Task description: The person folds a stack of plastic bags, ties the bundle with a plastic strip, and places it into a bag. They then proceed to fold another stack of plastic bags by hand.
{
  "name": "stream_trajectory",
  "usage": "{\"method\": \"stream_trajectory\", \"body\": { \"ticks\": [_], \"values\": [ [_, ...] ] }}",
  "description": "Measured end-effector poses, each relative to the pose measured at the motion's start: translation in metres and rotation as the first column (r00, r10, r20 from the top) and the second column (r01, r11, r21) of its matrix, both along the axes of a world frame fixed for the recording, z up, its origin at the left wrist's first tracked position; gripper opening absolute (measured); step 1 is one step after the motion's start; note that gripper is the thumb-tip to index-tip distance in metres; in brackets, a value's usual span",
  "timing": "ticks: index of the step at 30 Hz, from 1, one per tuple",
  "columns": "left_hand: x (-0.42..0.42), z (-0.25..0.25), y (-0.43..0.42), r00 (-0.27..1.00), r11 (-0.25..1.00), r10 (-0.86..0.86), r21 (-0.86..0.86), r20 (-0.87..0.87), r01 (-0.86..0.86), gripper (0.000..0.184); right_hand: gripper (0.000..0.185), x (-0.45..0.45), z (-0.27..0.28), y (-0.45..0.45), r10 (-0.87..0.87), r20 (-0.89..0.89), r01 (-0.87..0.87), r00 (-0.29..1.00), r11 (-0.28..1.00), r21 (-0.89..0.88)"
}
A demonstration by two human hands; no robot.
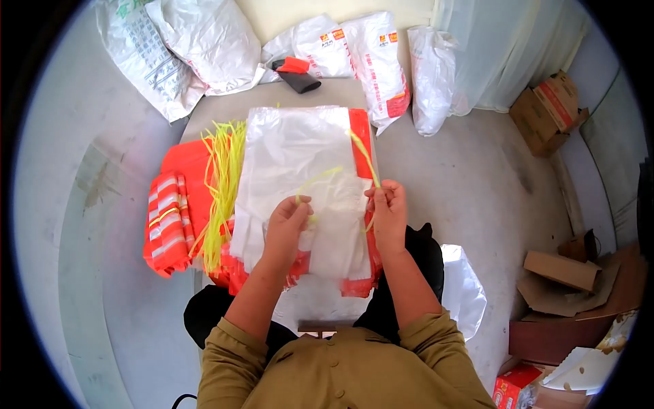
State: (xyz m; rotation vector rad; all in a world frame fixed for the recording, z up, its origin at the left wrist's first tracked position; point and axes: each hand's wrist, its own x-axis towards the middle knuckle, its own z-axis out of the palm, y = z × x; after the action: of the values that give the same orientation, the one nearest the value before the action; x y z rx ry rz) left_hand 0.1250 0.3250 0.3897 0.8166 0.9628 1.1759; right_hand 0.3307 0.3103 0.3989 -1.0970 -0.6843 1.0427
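A stack of white translucent plastic bags [293, 150] with red parts lies on the table before me. Over it my left hand [289, 217] is closed in a pinch on a thin yellow strip [320, 177]. My right hand [387, 204], to the right, pinches a yellow length [364, 154] that runs up toward the red edge. Whether both lengths belong to one strip I cannot tell. Left of the stack, a loose bunch of yellow strips [225, 184] lies on orange-red plastic [185, 160]. Beside it is a folded red-and-white striped bundle [168, 221] with a yellow band round it.
At the table's far edge [272, 95] lies a black and red object [298, 75]. Several filled white sacks [204, 44] stand behind it. Cardboard boxes [549, 112] sit at the far right, with opened cardboard [562, 271] nearer. A white plastic bag [463, 290] is by my right leg.
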Motion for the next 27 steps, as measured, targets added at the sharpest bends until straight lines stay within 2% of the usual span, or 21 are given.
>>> {"method": "stream_trajectory", "body": {
  "ticks": [1,4,6,9,11,14,17,18,20,21,22,23,24,26,27],
  "values": [
    [-0.002,-0.002,0.001,0.999,1.0,-0.008,0.015,-0.04,0.008,0.011,0.014,0.008,-0.014,0.0,0.015,-0.015,-0.013,1.0,0.996,0.089],
    [-0.003,-0.007,0.002,0.986,0.998,-0.02,0.063,-0.164,0.031,0.013,0.014,0.04,-0.051,-0.001,0.007,0.266,-0.032,0.964,0.995,0.09],
    [-0.001,-0.004,0.002,0.968,0.995,-0.011,0.096,-0.251,0.036,0.016,0.014,0.04,-0.043,-0.012,0.037,0.175,-0.039,0.984,0.999,0.008],
    [0.0,0.002,0.001,0.962,0.999,-0.033,0.027,-0.271,0.041,0.017,0.017,0.032,-0.024,-0.033,0.06,0.062,-0.053,0.996,0.993,-0.101],
    [-0.001,-0.004,0.003,0.966,0.996,-0.065,0.038,-0.251,0.077,0.018,0.021,0.033,-0.034,-0.039,0.148,0.048,-0.142,0.988,0.983,-0.117],
    [0.001,-0.002,0.0,0.942,0.993,-0.076,0.057,-0.327,0.099,0.017,0.023,0.036,-0.053,-0.037,0.106,-0.021,-0.107,0.994,0.994,-0.03],
    [0.0,0.005,-0.001,0.908,0.994,-0.034,0.08,-0.418,0.074,0.016,0.022,0.036,-0.053,-0.027,-0.09,-0.052,0.092,0.995,0.995,0.031],
    [0.0,0.006,-0.002,0.898,0.994,-0.014,0.089,-0.44,0.059,0.016,0.022,0.035,-0.051,-0.023,-0.098,0.052,0.096,0.994,0.995,0.034],
    [0.0,0.002,0.0,0.814,0.955,0.053,0.266,-0.579,0.127,0.017,0.021,0.028,-0.046,-0.015,-0.114,0.258,0.106,0.959,0.993,0.043],
    [0.001,0.002,0.0,0.765,0.922,0.096,0.346,-0.637,0.173,0.018,0.02,0.024,-0.041,-0.013,-0.045,0.515,0.002,0.856,0.996,0.084],
    [0.002,0.003,0.0,0.717,0.866,0.153,0.441,-0.68,0.234,0.019,0.02,0.018,-0.035,-0.011,0.002,0.735,-0.106,0.678,0.99,0.095],
    [0.003,0.008,-0.002,0.668,0.797,0.217,0.524,-0.711,0.299,0.021,0.019,0.012,-0.025,-0.01,0.047,0.868,-0.221,0.495,0.973,0.074],
    [0.005,0.012,-0.003,0.62,0.717,0.285,0.592,-0.731,0.369,0.023,0.019,0.007,-0.015,-0.01,0.045,0.953,-0.329,0.299,0.942,0.059],
    [0.012,0.018,-0.004,0.638,0.656,0.307,0.642,-0.706,0.396,0.027,0.018,-0.003,0.004,-0.009,0.03,1.0,-0.538,-0.009,0.842,-0.03],
    [0.013,0.019,-0.004,0.646,0.626,0.319,0.666,-0.693,0.405,0.029,0.016,-0.006,0.0,-0.008,-0.009,1.0,-0.566,0.004,0.824,0.009]
  ]
}}
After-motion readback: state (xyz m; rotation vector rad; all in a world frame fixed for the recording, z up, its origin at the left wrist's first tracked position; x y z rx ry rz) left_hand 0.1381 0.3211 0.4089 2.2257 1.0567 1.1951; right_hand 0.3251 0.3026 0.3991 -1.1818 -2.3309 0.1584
